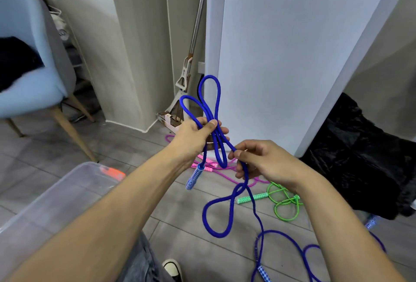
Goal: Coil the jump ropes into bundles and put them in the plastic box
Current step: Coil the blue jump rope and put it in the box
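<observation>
My left hand grips several loops of a blue jump rope; two loops stick up above the fist and one hangs below. One blue patterned handle dangles under this hand. My right hand pinches the same rope just to the right, and the rest trails down in loose curls to the floor. A pink rope and a green rope lie uncoiled on the floor beyond my hands. The clear plastic box stands at the lower left.
A second blue rope with patterned handles lies on the floor at lower right. A black plastic bag sits at right beside a white cabinet. A blue chair stands at left, a mop leans in the corner.
</observation>
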`<state>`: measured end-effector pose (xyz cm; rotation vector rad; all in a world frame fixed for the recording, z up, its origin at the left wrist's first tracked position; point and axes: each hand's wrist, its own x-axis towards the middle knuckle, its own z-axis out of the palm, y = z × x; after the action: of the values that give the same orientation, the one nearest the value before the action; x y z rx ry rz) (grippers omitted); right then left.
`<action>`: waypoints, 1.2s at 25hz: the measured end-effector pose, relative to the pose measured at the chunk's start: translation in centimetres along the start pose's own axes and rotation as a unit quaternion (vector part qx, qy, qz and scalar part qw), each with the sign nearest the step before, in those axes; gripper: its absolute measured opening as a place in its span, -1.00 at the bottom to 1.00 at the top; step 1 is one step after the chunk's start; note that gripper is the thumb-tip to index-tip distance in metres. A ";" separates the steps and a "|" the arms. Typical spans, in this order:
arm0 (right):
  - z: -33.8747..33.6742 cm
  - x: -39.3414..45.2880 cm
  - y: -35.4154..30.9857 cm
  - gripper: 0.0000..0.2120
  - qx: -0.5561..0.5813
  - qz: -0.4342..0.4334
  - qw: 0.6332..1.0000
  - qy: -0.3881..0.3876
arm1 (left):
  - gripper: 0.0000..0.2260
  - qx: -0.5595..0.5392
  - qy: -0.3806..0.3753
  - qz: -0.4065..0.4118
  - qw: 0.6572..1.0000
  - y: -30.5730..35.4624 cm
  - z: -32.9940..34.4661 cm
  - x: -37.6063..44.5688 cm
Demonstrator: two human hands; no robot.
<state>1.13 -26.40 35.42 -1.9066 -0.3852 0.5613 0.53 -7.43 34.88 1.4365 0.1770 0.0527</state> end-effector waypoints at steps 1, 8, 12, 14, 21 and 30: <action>0.0 0.1 0.0 -0.81 -0.005 -0.008 1.000 0.004 | -0.83 -0.015 0.002 -0.005 1.000 0.0 0.1 0.0; -2.7 -1.5 3.0 -0.87 -0.027 0.112 0.983 -0.140 | -0.86 -0.159 0.139 0.039 0.977 1.1 -2.9 2.0; -4.1 -1.8 4.3 -0.35 -0.068 0.229 0.945 -0.222 | -0.84 -0.163 0.168 0.033 0.972 0.7 -3.9 2.4; -5.6 -1.3 5.3 -0.09 -0.046 0.254 0.956 -0.137 | -0.85 -0.150 0.201 0.043 0.967 0.7 -4.4 2.7; -7.0 0.3 9.2 -0.69 -0.441 0.309 0.842 0.035 | -0.85 -0.112 0.175 0.040 0.977 0.7 -3.8 2.1; 4.5 1.8 0.4 -0.53 0.046 -0.003 0.996 0.072 | -0.85 -0.034 -0.007 0.014 0.999 -0.2 0.5 0.0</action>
<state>0.21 -22.20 33.24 -1.8445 -0.2678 0.4281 0.56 -7.95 34.79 1.3719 0.1426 0.0710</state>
